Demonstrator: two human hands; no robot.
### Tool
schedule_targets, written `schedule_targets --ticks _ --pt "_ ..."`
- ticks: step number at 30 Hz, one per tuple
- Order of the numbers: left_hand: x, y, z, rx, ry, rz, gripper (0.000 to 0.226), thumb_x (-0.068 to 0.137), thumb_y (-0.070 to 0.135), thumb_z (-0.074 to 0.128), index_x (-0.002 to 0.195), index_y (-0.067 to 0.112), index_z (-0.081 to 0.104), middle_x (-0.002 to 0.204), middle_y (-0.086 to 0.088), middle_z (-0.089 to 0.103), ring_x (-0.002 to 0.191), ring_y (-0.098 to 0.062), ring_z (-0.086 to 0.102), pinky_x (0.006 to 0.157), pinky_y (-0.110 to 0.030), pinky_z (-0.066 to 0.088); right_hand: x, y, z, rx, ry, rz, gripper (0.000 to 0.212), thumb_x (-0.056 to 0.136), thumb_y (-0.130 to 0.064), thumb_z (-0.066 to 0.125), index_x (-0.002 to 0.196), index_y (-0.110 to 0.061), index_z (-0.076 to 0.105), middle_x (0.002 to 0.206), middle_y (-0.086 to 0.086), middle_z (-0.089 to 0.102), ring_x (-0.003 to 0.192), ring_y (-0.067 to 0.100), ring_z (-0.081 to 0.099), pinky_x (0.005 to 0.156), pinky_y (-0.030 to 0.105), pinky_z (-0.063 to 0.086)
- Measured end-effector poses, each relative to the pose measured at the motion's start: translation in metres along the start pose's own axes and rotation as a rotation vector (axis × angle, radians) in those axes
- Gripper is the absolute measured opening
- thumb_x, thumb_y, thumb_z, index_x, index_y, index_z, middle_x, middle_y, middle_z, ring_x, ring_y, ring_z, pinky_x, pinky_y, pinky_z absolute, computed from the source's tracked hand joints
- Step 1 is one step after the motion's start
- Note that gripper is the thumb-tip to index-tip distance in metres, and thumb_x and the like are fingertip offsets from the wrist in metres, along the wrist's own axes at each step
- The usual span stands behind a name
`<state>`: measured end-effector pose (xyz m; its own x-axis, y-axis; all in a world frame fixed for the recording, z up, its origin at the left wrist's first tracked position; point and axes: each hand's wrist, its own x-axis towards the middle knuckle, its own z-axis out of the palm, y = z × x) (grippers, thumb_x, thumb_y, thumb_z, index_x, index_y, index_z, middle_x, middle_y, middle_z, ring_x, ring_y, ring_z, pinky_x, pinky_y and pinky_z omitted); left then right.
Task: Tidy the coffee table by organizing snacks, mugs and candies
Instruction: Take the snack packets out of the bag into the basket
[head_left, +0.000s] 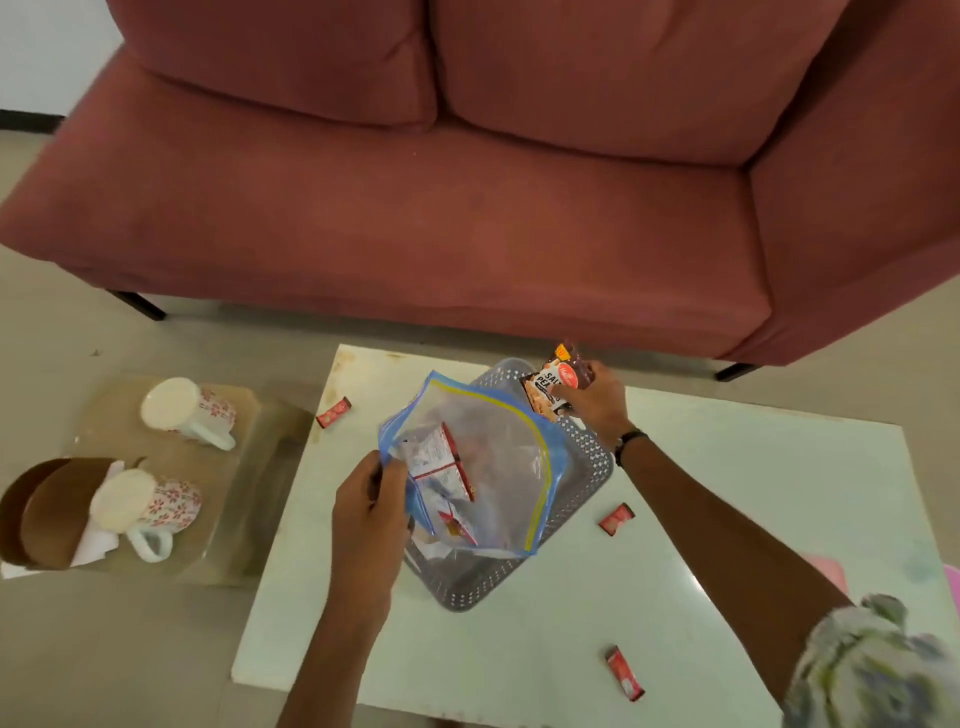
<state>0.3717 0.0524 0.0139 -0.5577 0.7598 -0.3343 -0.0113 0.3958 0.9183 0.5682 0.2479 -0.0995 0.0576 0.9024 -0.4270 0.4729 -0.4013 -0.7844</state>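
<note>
The left hand (370, 496) pinches the zip-lock bag (485, 467) open over the grey basket (582, 478) so the right hand (597, 400), gripping a salted peanuts packet (553, 387), can likely drop it in.

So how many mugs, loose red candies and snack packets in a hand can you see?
Flowered mugs: 2
Loose red candies on the table: 4
Peanut packets held in the right hand: 1
Total: 7
</note>
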Motion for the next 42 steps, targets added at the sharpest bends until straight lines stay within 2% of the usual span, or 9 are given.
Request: schedule_targets --ticks 3,12,16,21,26,30,35,39,42 --pt "-0.007 -0.021 0.004 0.012 -0.019 -0.028 0.033 0.095 0.011 0.044 0.062 0.014 0.043 0.042 0.008 0.036 0.039 -0.006 0.029 0.039 -0.017 0.026 0.020 0.021 0.023 -0.116 0.023 -0.005 0.042 0.067 -0.021 0.080 0.104 -0.012 0.063 0.099 0.008 0.070 0.090 0.025 0.064 0.079 0.034 0.051" --pt "-0.014 -0.047 0.027 -0.081 -0.040 -0.144 0.034 0.095 0.004 0.040 0.061 0.010 0.039 0.039 0.004 0.033 0.033 -0.003 0.027 0.034 -0.013 0.024 0.043 0.050 0.062 -0.476 0.089 -0.239 0.029 0.078 -0.032 0.069 0.102 -0.019 0.063 0.098 0.006 0.069 0.088 0.029 0.063 0.066 0.027 0.037" --pt "-0.013 -0.047 0.031 -0.070 -0.024 -0.146 0.031 0.095 0.006 0.042 0.064 0.009 0.044 0.043 0.006 0.036 0.038 -0.003 0.031 0.035 -0.013 0.027 0.042 0.052 0.059 -0.412 0.151 -0.267 0.024 0.083 -0.037 0.065 0.097 -0.017 0.069 0.090 0.006 0.071 0.080 0.026 0.063 0.061 0.025 0.034" --pt "-0.013 -0.048 0.034 -0.073 -0.012 -0.123 0.028 0.095 0.008 0.043 0.068 0.013 0.049 0.049 0.002 0.044 0.042 -0.006 0.039 0.036 -0.012 0.031 0.053 0.051 0.062 -0.229 0.150 -0.226 0.013 0.085 -0.020 0.064 0.085 -0.007 0.067 0.082 0.013 0.070 0.069 0.021 0.055 0.060 0.025 0.034" --pt "-0.017 -0.051 0.038 -0.095 -0.036 -0.118 0.032 0.096 0.007 0.042 0.065 0.012 0.045 0.038 0.008 0.039 0.033 -0.004 0.033 0.035 -0.012 0.028 0.054 0.050 0.067 -0.262 0.195 -0.195 0.010 0.087 -0.015 0.060 0.089 -0.006 0.063 0.091 0.011 0.069 0.073 0.019 0.056 0.061 0.026 0.039" --pt "-0.018 -0.047 0.040 -0.100 -0.056 -0.103 0.028 0.095 0.008 0.043 0.067 0.011 0.049 0.040 0.011 0.042 0.035 -0.004 0.038 0.037 -0.011 0.031 0.040 0.041 0.049 -0.372 0.204 -0.246 0.019 0.085 -0.023 0.064 0.102 -0.015 0.060 0.107 0.003 0.066 0.093 0.023 0.063 0.071 0.029 0.043" --pt "-0.019 -0.053 0.028 0.021 -0.031 -0.055 0.029 0.089 0.007 0.053 0.067 -0.001 0.037 0.059 -0.011 0.030 0.054 -0.017 0.029 0.050 -0.030 0.029 -0.048 -0.001 0.007 -0.150 0.291 -0.379 0.007 0.084 -0.014 0.061 0.091 -0.017 0.063 0.096 -0.003 0.068 0.084 0.010 0.064 0.073 0.027 0.052" --pt "-0.024 -0.048 0.018 0.164 0.020 -0.001 0.031 0.083 -0.002 0.054 0.062 0.011 0.034 0.056 -0.001 0.033 0.048 -0.007 0.028 0.045 -0.015 0.027 -0.152 -0.018 -0.001 -0.084 0.022 -0.444 0.006 0.081 -0.004 0.064 0.079 -0.009 0.067 0.073 -0.002 0.067 0.065 -0.003 0.060 0.061 0.002 0.042" --pt "-0.026 -0.047 0.011 0.216 0.010 0.006 0.027 0.084 0.000 0.054 0.067 0.011 0.037 0.057 -0.002 0.038 0.048 -0.007 0.032 0.046 -0.016 0.030 -0.174 0.001 0.030 -0.237 -0.304 -0.277 0.012 0.082 -0.004 0.060 0.075 -0.009 0.069 0.070 0.003 0.069 0.063 0.006 0.062 0.063 0.022 0.050"
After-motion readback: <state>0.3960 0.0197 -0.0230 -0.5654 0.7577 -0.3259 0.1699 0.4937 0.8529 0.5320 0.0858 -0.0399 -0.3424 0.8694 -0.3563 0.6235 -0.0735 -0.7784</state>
